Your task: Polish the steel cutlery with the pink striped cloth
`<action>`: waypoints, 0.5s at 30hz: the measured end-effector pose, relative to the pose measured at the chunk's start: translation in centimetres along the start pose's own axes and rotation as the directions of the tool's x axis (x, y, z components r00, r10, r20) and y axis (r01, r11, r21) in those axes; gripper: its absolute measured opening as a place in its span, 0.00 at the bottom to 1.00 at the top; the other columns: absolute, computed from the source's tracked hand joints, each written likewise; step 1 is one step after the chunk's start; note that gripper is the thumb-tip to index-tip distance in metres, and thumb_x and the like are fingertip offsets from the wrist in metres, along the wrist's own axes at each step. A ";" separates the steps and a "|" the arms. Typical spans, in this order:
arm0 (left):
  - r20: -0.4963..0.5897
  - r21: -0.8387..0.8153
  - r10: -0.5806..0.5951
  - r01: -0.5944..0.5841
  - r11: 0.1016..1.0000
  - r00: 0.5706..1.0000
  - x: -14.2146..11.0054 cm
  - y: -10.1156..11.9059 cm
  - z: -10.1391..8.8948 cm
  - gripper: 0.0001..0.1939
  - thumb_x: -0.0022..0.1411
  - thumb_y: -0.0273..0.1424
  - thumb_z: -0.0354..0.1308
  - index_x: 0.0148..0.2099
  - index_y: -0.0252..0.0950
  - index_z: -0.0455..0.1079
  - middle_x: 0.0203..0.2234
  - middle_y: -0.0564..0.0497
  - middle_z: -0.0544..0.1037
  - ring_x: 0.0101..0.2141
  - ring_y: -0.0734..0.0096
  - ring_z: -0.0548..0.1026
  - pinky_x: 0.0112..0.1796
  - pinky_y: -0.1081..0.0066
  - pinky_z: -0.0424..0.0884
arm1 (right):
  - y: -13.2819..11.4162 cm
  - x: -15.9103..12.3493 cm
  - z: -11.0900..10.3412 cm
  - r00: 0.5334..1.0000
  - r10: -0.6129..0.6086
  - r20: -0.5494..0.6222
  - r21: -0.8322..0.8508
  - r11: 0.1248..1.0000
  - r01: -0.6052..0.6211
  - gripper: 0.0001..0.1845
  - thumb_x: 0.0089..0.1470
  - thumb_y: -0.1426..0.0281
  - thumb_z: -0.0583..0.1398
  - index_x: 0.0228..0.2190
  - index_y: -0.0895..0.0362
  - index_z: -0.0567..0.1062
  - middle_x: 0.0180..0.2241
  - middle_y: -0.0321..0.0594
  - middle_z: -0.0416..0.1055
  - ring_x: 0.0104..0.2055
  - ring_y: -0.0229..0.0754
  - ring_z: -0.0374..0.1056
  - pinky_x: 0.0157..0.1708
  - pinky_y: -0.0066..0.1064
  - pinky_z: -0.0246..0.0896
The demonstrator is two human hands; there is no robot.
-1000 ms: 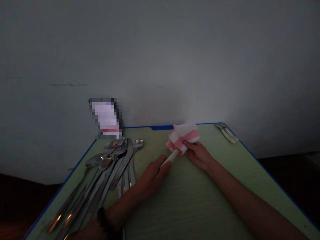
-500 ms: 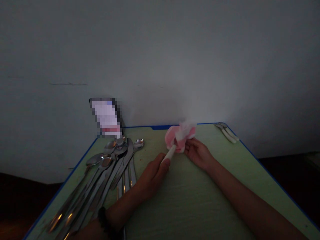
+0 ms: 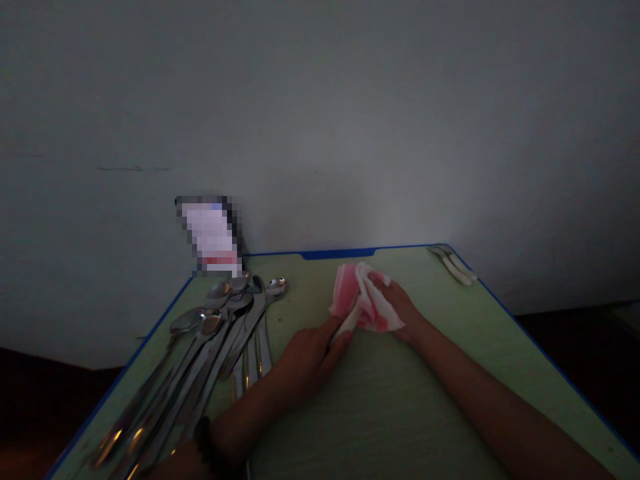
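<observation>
While the pale-handled utensil (image 3: 346,324) was held over the middle of the tabletop (image 3: 390,400), its far end hidden in the pink-and-white cloth (image 3: 383,310), your left hand (image 3: 315,353) was closed around the near end and your right hand (image 3: 404,303) gripped the cloth, its fingers mostly covered. Good handling called for a steady left grip and snug, even cloth pressure, clear of the metal cutlery (image 3: 197,357) at left and the two white-handled pieces (image 3: 456,268) at the far right corner.

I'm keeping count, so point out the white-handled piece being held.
The white-handled piece in the left hand, running into the pink-and-white cloth; the other two pieces lie unheld at the far right corner of the table.
</observation>
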State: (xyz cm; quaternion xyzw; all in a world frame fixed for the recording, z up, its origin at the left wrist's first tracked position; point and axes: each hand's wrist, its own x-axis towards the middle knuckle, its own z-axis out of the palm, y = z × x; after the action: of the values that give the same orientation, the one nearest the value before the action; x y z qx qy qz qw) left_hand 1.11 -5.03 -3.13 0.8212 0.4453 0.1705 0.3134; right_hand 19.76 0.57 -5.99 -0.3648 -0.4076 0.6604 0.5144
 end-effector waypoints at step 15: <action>-0.118 -0.265 -0.007 -0.025 0.964 0.993 0.0 0.4 -0.4 0.16 0.65 0.37 0.40 0.47 0.38 0.65 0.37 0.51 0.74 0.35 0.69 0.71 0.38 0.73 0.64 | -0.7 -0.7 0.1 0.986 0.059 0.154 0.084 0.994 -0.072 0.10 0.39 0.74 0.64 0.29 0.59 0.72 0.24 0.36 0.72 0.24 0.35 0.67 0.30 0.29 0.63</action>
State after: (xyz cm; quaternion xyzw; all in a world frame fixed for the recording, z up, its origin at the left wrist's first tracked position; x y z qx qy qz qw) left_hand 1.15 -5.03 -2.60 0.7622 0.4324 0.2784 0.3931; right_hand 20.09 -0.02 -5.23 -0.3034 -0.4032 0.7205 0.4757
